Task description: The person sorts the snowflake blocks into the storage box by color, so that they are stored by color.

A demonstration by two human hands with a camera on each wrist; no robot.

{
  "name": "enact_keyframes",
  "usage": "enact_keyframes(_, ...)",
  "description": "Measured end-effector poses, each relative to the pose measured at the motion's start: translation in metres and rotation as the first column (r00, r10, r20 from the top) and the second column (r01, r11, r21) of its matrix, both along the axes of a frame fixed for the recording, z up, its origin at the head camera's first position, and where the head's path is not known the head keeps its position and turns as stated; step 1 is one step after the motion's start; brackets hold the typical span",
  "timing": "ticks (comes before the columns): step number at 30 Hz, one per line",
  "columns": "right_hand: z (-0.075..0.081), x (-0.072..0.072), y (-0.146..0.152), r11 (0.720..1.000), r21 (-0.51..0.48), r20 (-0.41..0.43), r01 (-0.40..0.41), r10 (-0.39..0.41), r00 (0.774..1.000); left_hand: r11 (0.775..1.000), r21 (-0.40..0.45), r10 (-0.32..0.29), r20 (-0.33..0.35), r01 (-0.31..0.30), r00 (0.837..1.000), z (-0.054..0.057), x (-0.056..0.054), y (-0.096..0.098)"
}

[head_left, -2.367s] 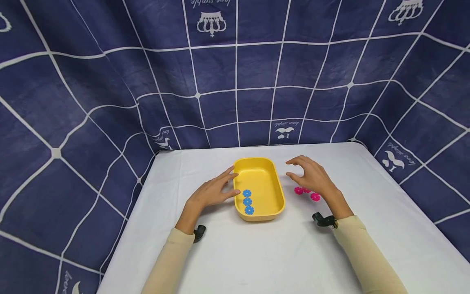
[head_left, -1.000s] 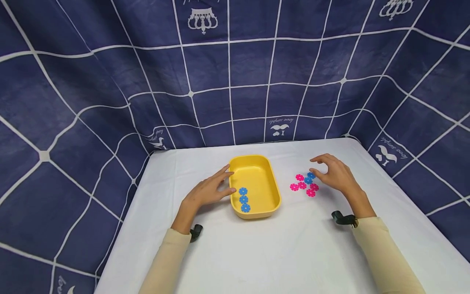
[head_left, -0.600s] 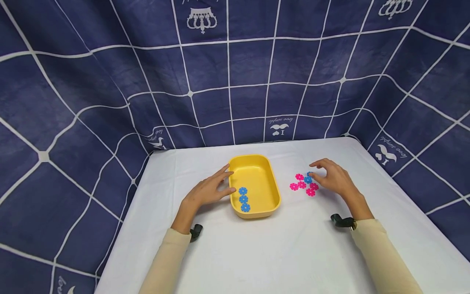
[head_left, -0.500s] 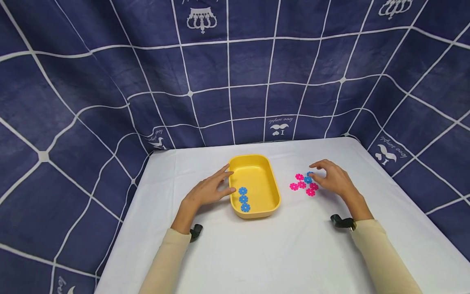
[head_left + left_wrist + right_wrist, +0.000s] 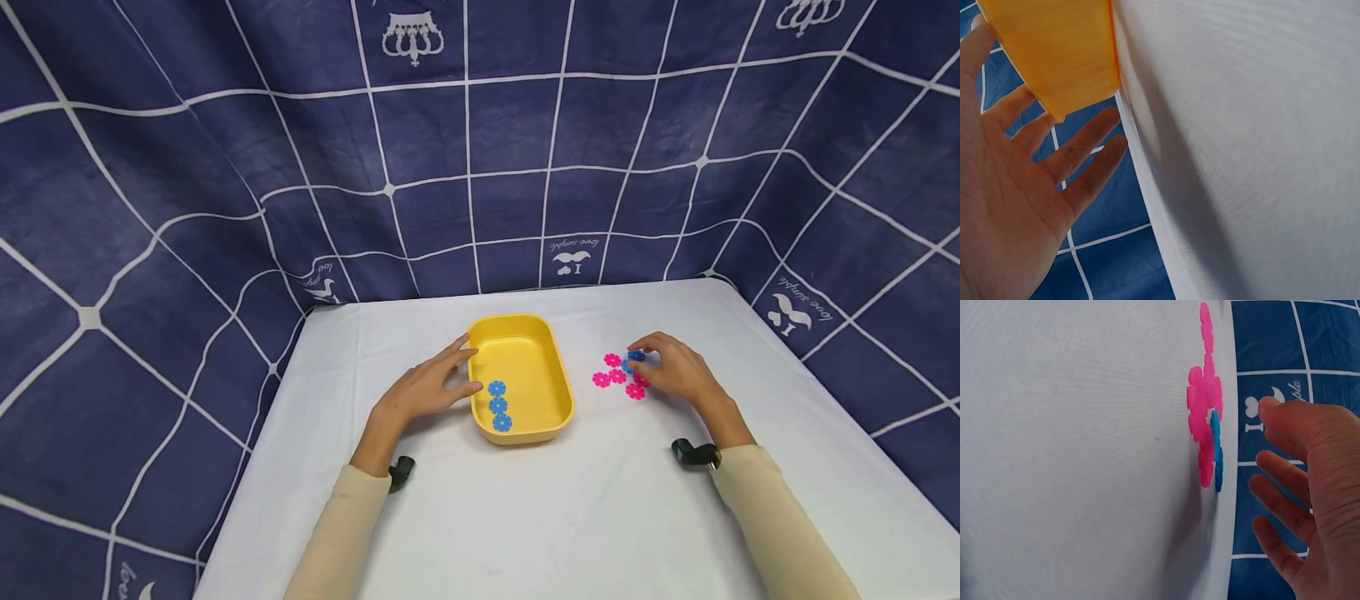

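Blue and flower-shaped, a flat disc (image 5: pixel 637 356) sits right of the yellow rounded tray (image 5: pixel 534 367), between narrowed thumb and forefinger of the right hand (image 5: pixel 679 372); whether pinched, unclear. Sloppy closing could scatter pink flower-shaped discs (image 5: pixel 617 377); the left hand (image 5: pixel 426 391), fingers wide, could nudge the tray.

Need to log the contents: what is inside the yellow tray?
Inside the yellow tray, three blue flower-shaped pieces lie in a row on the left side, toward the near end. Whatever is under them is covered, and the inner face of the near wall is hidden.
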State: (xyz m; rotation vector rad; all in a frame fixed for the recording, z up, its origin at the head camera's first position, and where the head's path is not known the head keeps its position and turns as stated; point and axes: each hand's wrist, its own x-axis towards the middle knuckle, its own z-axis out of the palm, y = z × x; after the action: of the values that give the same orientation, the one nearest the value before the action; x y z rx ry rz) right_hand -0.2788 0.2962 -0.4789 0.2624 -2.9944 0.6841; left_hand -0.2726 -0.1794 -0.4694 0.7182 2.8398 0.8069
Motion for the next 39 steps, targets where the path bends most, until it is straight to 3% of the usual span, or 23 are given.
enact_keyframes(16, -0.014, -0.007, 0.004, 1.0, 0.005, 0.039, -0.023, 0.023, 0.999, 1.0, -0.003, -0.004, -0.009, 0.004, 1.0, 0.0, 0.0, 0.0)
enact_keyframes(39, -0.016, -0.009, 0.003, 1.0, 0.003, 0.066, -0.012, 0.012, 0.998, 1.0, -0.008, -0.011, 0.001, 0.011, 1.0, 0.0, -0.002, -0.001)
